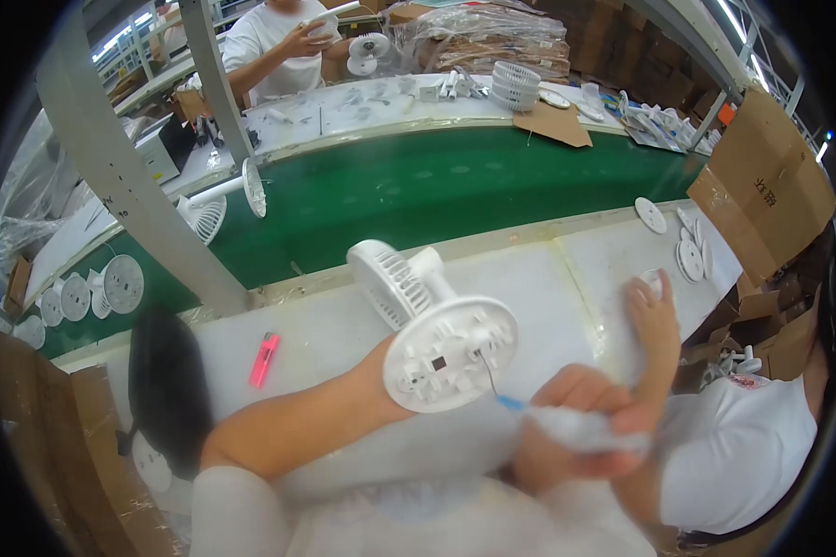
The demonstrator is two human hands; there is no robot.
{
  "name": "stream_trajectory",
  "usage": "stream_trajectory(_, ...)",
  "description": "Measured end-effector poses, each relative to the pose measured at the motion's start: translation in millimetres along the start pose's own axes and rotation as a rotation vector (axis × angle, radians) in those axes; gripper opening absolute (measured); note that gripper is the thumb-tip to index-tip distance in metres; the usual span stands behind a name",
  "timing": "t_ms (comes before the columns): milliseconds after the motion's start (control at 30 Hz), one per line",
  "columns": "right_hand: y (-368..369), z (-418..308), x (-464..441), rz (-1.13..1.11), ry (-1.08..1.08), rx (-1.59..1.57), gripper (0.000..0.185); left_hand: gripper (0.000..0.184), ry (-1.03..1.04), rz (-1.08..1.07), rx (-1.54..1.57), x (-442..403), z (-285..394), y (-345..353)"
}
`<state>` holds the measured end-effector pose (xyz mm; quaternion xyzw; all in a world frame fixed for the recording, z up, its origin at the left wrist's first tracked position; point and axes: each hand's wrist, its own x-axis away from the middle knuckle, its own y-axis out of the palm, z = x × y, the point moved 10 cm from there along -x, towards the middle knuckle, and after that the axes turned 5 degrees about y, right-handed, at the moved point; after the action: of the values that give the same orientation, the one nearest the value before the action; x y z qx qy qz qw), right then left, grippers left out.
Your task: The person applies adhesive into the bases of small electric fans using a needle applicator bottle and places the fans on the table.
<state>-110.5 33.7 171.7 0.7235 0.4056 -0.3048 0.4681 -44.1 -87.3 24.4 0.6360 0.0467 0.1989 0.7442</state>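
Observation:
A small white desk fan (pixel 450 353) is tilted with the underside of its round base facing me, showing moulded posts and a small dark square. My left hand (pixel 379 373) reaches behind the base and holds the fan; its fingers are hidden. My right hand (pixel 581 418), blurred, is closed around a thin tool (pixel 511 402) with a pale handle and a blue part near its shaft. The tool's fine metal end reaches the underside of the base. Whether it touches is hard to tell.
A pink lighter (pixel 264 360) and a black pouch (pixel 165 390) lie left. Several fans stand by the green conveyor belt (pixel 437 186). At right, a co-worker's hand (pixel 652 302) is near white discs (pixel 689 260) and a cardboard box (pixel 766 186). Another person (pixel 283 51) handles a fan opposite.

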Motion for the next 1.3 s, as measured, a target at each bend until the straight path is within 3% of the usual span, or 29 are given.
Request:
stream_trajectory(100, -18.3, 12.5, -9.1, 0.172, 0.096, -0.036, 0.036, 0.032, 0.042, -0.235, 0.290, 7.8, 12.0, 22.2)
stream_trajectory(167, -32.6, 21.9, -7.0, 0.267, 0.194, 0.064, 0.033, 0.032, 0.126, -0.202, 0.317, 11.2, 25.6, 23.3)
stream_trajectory(233, -23.9, 24.7, -9.1, 0.224, 0.199, 0.142, 0.031, 0.036, 0.158, -0.305, 0.244, 24.3, 31.4, 36.6)
stream_trajectory(500, -11.0, 39.5, -6.2, -0.016, 0.240, 0.308, 0.028, 0.040, 0.092, -0.136, 0.259, 37.7, 30.6, 32.4)
stream_trajectory(667, 5.8, 30.8, -2.0, -0.076, 0.078, 0.142, 0.029, 0.042, 0.148, -0.150, 0.170, 29.1, 28.8, 17.2)
stream_trajectory(933, 14.1, 25.0, 4.6, -0.191, -0.104, 0.121, 0.033, 0.031, 0.198, 0.143, -0.019, 27.4, 25.1, 8.3)
stream_trajectory(1167, 4.9, 27.3, 5.2, -0.162, -0.041, 0.137, 0.035, 0.027, 0.198, 0.083, -0.043, 18.7, 19.2, 18.5)
stream_trajectory(1300, 4.8, 29.5, 1.4, -0.152, 0.002, 0.147, 0.033, 0.046, 0.192, 0.226, -0.267, 19.6, 20.7, 6.3)
